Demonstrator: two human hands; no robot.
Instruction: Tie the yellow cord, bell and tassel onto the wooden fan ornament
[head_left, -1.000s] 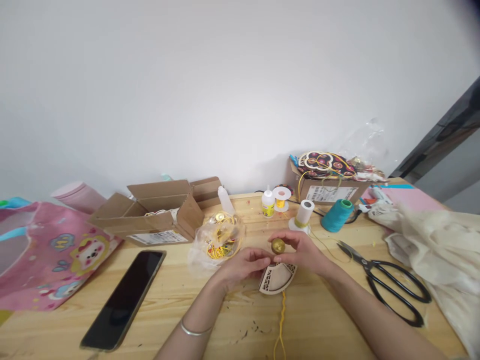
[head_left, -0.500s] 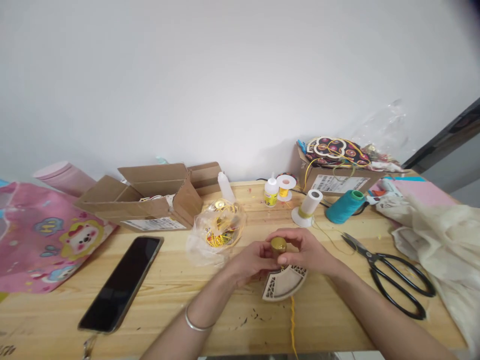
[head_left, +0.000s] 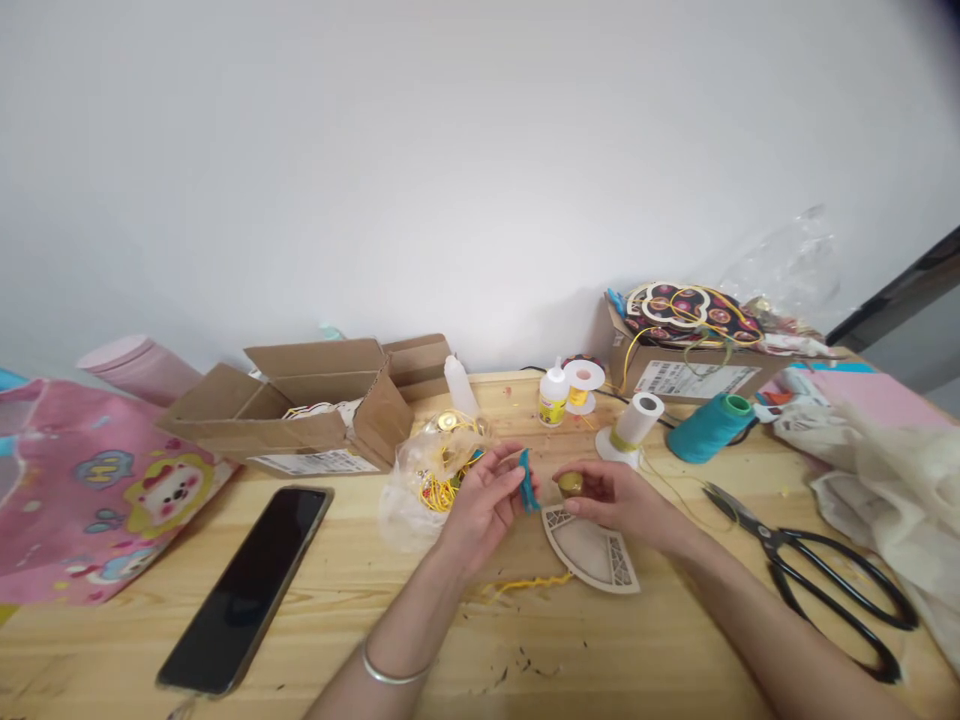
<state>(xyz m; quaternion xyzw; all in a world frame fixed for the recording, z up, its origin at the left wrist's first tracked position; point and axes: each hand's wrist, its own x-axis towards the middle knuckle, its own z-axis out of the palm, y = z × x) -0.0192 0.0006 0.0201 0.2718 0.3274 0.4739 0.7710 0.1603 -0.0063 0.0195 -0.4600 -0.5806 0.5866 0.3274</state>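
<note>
My left hand (head_left: 480, 510) pinches a small teal looped bundle (head_left: 529, 484), perhaps thread or ribbon, between thumb and fingers. To its right, my right hand (head_left: 622, 500) grips a small gold cup-shaped cap (head_left: 571, 485) with its fingertips. Just below that hand is a fan-shaped wooden piece (head_left: 589, 548) with cut-out patterns at both ends; whether it hangs from the cap or rests on the table I cannot tell. A twisted yellow cord (head_left: 529, 583) runs leftward from its curved edge.
Black-handled scissors (head_left: 772, 540) lie right, near a teal thread cone (head_left: 709, 430) and a white spool (head_left: 637, 425). Behind are a glue bottle (head_left: 553, 397) and a filled carton (head_left: 675, 375). Left are a plastic bag of cords (head_left: 405, 500), an open box (head_left: 300, 440) and a phone (head_left: 247, 590).
My hands have moved apart, and the teal bundle now shows in my left hand. The wooden fan has swung round, its cord pointing left instead of down. The view has shifted slightly.
</note>
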